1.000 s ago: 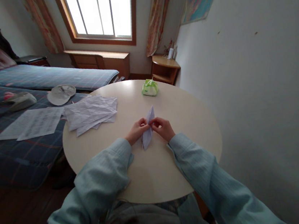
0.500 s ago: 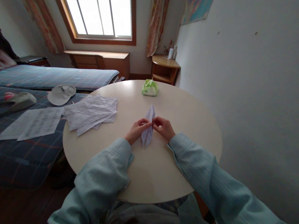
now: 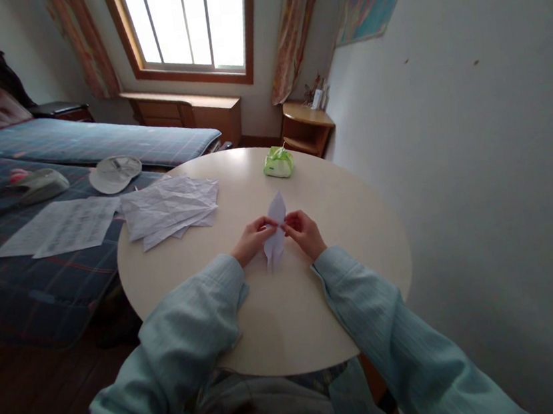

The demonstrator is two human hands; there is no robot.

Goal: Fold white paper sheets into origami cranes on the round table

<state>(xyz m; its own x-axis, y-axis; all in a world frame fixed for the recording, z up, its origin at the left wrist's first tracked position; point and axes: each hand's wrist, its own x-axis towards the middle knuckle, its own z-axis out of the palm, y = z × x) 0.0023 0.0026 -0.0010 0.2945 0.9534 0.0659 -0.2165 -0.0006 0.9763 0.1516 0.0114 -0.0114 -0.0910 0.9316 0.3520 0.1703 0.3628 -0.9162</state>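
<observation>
A folded piece of white paper (image 3: 275,224), long and pointed at the top, stands upright over the round beige table (image 3: 361,237). My left hand (image 3: 253,239) pinches its left side and my right hand (image 3: 303,231) pinches its right side, both about halfway up. The fingers of both hands are closed on the paper. Pale blue sleeves cover both arms.
A loose stack of creased white sheets (image 3: 168,209) lies at the table's left edge. A green tissue pack (image 3: 278,162) sits at the far side. Left of the table is a bed (image 3: 23,278) with printed sheets (image 3: 60,227) and a cap (image 3: 115,173). A wall is close on the right.
The folded paper has been lifted from a slanted lie on the table to stand more upright between my hands. Both hands rose slightly with it.
</observation>
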